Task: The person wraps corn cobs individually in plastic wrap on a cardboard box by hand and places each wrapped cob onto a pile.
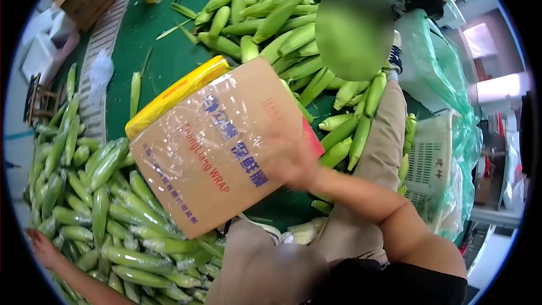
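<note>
Lots of long, shiny wrapped corn lies by the left hand, fingers spread, in the head view. The right hand, grip too blurry to tell, is over crinkly film on a cardboard box.

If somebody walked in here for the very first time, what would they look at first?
Probably the big cardboard box in the middle, with blue and red printing and the person's blurry right hand at its right side. Next might be the heap of green corn on the floor beyond it, then the shiny plastic-wrapped corn piled at the lower left.
</note>
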Motion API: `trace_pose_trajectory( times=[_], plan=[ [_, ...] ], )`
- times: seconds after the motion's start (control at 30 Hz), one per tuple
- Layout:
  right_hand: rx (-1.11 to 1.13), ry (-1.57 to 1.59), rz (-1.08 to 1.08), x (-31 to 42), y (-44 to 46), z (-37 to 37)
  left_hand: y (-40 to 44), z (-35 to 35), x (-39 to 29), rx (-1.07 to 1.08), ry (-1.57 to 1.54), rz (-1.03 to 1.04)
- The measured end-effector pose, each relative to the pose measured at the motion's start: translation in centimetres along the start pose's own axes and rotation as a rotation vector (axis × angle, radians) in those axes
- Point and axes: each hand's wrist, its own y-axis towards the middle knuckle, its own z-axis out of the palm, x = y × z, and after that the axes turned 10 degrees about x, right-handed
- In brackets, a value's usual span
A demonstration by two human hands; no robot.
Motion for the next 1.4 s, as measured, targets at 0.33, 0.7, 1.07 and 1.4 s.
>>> trace_pose_trajectory(
  times=[0.33,0.7,1.07,1.4],
  plan=[
    [-0.478,0.019,1.448,-34.4,-4.9,-14.8,-44.3,23.0,15.3,1.256,1.602,0.125],
    [-0.126,0.078,0.444,-4.2,0.6,-5.7,-45.7,22.0,14.9,1.186,1.691,0.074],
    [0.718,-0.300,-0.284,-3.2,14.0,4.1,-37.1,27.9,17.1,1.148,1.393,0.280],
    [0.735,-0.368,-0.184,-5.2,6.5,-1.9,-36.7,28.3,19.7,1.232,1.368,0.233]
  ],
)
